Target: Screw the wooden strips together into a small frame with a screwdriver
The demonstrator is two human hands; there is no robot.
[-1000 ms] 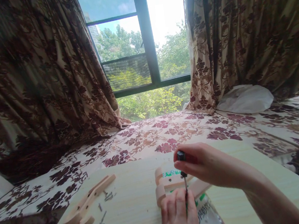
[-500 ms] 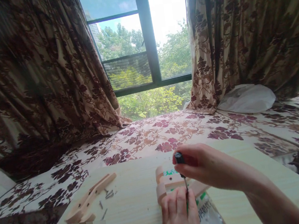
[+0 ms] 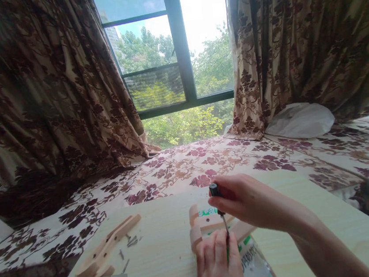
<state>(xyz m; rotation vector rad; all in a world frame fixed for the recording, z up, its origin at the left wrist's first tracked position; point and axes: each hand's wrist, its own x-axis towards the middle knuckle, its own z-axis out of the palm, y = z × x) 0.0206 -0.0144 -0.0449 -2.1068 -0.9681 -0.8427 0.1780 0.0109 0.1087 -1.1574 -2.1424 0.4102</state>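
Our right hand (image 3: pixel 236 195) has its grip closed around the screwdriver (image 3: pixel 215 190). Below this grip, our left hand (image 3: pixel 216 259) partly hides the wooden pieces (image 3: pixel 212 222); how open it is, we cannot tell.

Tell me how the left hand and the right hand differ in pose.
The right hand curls around the screwdriver; the left hand lies palm down over the wood. The right hand is up at the handle; the left hand is lower, beside the shaft. Both are bare.
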